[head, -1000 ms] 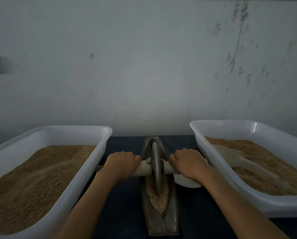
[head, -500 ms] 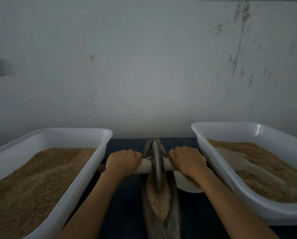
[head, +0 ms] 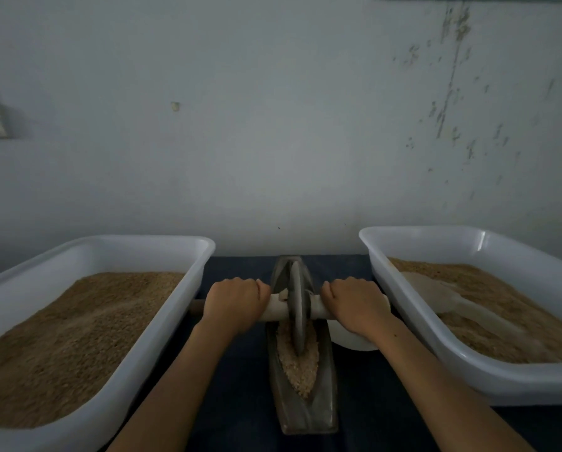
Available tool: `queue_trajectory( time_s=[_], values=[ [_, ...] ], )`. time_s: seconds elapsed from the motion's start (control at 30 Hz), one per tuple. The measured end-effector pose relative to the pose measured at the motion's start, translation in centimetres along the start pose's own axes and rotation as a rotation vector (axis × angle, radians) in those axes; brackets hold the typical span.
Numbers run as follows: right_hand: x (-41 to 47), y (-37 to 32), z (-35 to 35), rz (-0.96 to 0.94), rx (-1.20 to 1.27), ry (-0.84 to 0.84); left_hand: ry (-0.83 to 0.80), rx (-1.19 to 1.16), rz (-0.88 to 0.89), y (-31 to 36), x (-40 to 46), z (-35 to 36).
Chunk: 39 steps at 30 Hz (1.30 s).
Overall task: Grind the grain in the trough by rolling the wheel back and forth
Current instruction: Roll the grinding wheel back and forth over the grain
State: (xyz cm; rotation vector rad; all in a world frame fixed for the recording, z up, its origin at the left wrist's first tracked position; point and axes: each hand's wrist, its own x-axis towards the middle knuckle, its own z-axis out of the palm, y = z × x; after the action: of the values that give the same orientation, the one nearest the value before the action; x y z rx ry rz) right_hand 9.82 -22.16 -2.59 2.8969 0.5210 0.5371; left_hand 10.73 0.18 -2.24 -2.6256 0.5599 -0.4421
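Between two white tubs, a dark boat-shaped trough (head: pixel 305 409) is set lengthwise on a dark blue table (head: pixel 237 396). A grey wheel (head: pixel 297 316) is stood on edge in the trough, toward its far half, and pale crushed grain (head: pixel 300 367) is seen in the channel just near of the wheel. A pale axle (head: pixel 274 307) is passed through the wheel's hub. The axle is gripped by the left hand (head: pixel 235 305) on one side of the wheel and by the right hand (head: pixel 354 305) on the other, each with fingers curled over the top, knuckles up. The left tub (head: pixel 162 316) is filled with brown grain. In the right tub (head: pixel 413 324) a pale scoop (head: pixel 436 293) is laid on similar grain. A white dish (head: pixel 348 337) is partly hidden under the right wrist, beside the trough.
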Motion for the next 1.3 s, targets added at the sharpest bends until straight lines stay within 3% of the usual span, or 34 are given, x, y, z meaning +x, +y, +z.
queue_trajectory(
  time_s=[0.3,0.53,0.83,0.97,1.13,1.3],
  values=[
    [-0.8,-0.2,-1.8,-0.063,0.033,-0.184,-0.087,-0.055,0.115,-0.4,-1.4,-0.6],
    [0.1,-0.1,-0.4,-0.038,-0.013,-0.037,-0.058,-0.021,0.051,-0.4,0.0,-0.2],
    [1.4,-0.3,0.9,0.149,0.026,0.265,0.008,-0.005,-0.04,-0.6,1.1,0.7],
    [0.6,-0.7,0.3,0.193,0.016,0.319,0.041,0.053,-0.057,-0.3,1.0,1.1],
    [0.7,0.2,0.6,0.056,0.058,0.049,-0.013,-0.011,-0.014,-0.5,0.9,0.3],
    [0.6,0.1,-2.7,0.167,0.352,-0.393,-0.301,-0.222,0.045,-0.8,1.2,-1.3]
  ],
)
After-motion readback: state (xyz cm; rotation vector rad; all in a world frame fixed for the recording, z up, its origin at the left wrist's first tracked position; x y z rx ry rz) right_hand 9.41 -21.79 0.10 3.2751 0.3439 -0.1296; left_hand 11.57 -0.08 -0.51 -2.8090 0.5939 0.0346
